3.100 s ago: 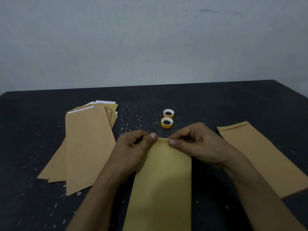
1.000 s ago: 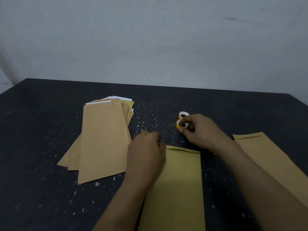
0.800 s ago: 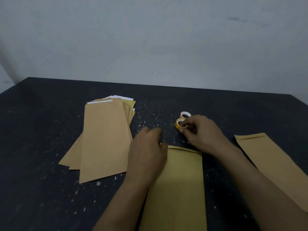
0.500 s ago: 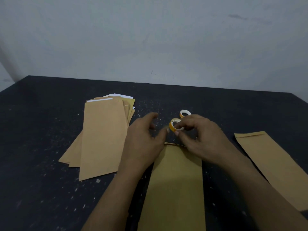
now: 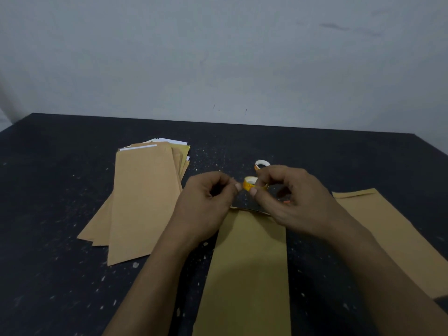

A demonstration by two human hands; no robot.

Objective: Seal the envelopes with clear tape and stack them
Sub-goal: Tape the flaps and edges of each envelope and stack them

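Hands — right hand [image 5: 294,202] pinching tape roll [image 5: 250,183], left hand [image 5: 208,202] picking its end; peeling slowly, squarely over envelope [image 5: 249,263].

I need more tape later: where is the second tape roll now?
The second tape roll lies on the table, just behind the right hand.

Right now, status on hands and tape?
Right hand holds tape roll; left hand pinching at it. Envelope flat below, untaped. Nothing in the way.
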